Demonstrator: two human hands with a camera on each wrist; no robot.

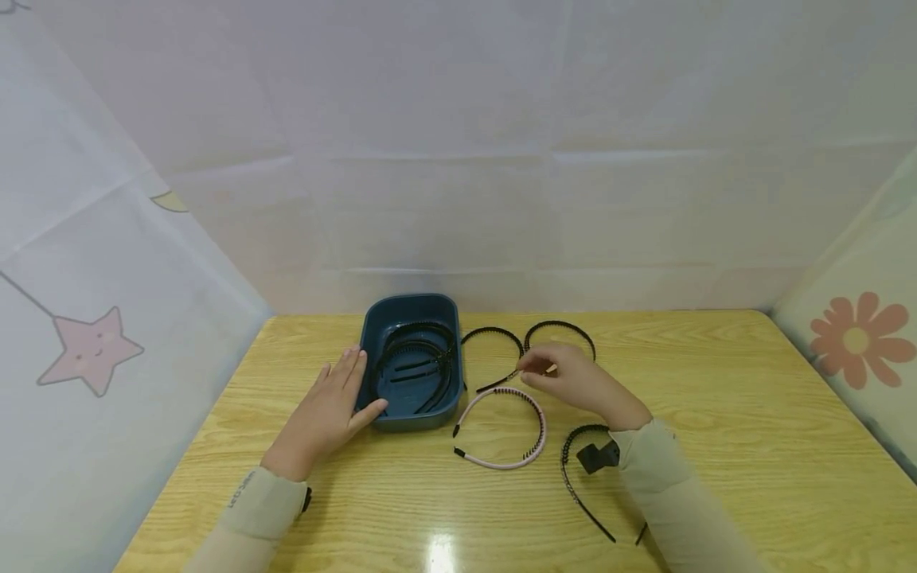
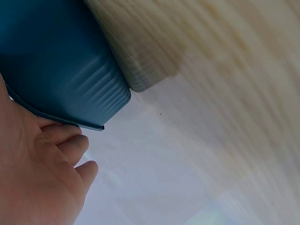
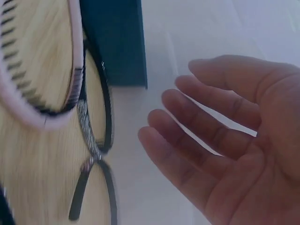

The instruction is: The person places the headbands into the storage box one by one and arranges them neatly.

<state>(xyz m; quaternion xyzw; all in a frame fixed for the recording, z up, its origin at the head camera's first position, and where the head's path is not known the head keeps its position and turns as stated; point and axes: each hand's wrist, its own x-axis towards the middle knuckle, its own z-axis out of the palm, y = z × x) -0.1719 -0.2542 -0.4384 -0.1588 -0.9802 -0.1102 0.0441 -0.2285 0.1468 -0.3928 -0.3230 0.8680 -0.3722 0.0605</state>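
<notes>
Crowding the right hand (image 1: 573, 382): black headbands (image 1: 526, 338) (pink headband (image 1: 505, 426) nearer).

glossy wooden table (image 1: 716, 446); pale, perhaps fabric walls (image 1: 458, 159) with star (image 1: 89, 348), flower (image 1: 856, 338)

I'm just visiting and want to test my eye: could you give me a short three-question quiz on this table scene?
1. True or false: the blue bin already holds black headbands.
2. Which hand rests against the bin: A) left hand, B) right hand?
3. What colour is the headband lying nearest in front of the right hand?

Key:
1. True; dark headbands lie inside it.
2. A; its thumb lies against the bin's near wall, fingers along the left side.
3. Pink, flat on the wooden table, with dark teeth on its inner edge.
</notes>
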